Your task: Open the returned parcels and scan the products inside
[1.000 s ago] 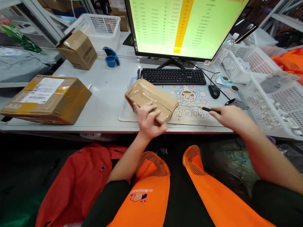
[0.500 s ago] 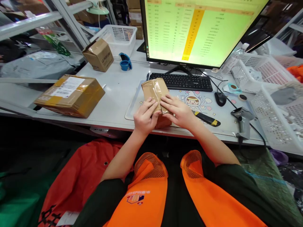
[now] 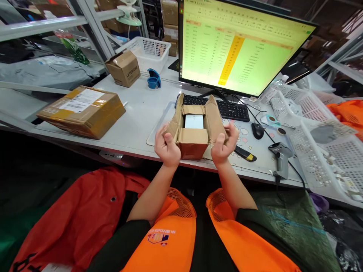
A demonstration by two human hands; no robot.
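Note:
In front of me at the desk's edge stands a small brown cardboard box, its two long flaps swung up and apart. Between the short inner flaps a white item shows inside; what it is I cannot tell. My left hand grips the left flap, fingers curled behind it and thumb at the near side. On the other side my right hand grips the right flap the same way. A black and yellow utility knife lies to the right of my right hand.
A taped, labelled parcel sits on the left, with a smaller carton and a blue round container behind. The monitor and keyboard are beyond the box. Right are a mouse, a scanner and white baskets.
The box's top flaps were closed under both hands; now they are pulled open to the sides and the white item shows. My hands have moved apart. The view has shifted slightly.

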